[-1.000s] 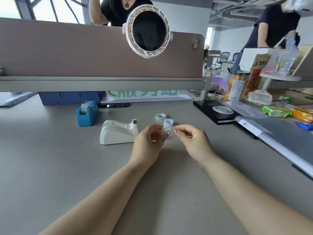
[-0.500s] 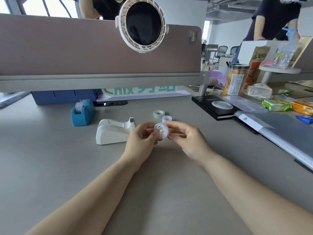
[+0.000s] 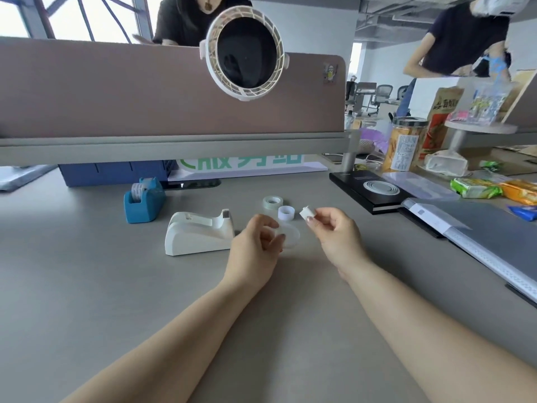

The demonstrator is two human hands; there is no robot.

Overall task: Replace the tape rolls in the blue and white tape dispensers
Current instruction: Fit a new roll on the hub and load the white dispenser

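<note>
Clear tape ring [image 3: 291,239] pinched by left hand [image 3: 255,249] fingers [image 3: 279,237]; right hand [image 3: 334,237] fingers [image 3: 313,224] pinch white plastic core [image 3: 306,212].

Right hand [image 3: 334,238] pinches white spool [image 3: 307,213]; left hand [image 3: 255,247] holds clear tape roll [image 3: 295,237] beside white dispenser [image 3: 197,235]. Blue dispenser [image 3: 143,203] sits farther left on surface [image 3: 87,286].

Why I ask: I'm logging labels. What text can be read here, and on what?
"服务站", likely; green, tops hidden by the divider rail: on the white sign.
Too blurred: characters on the brown snack bag.
Too small: print on the jar label and the black box.
</note>
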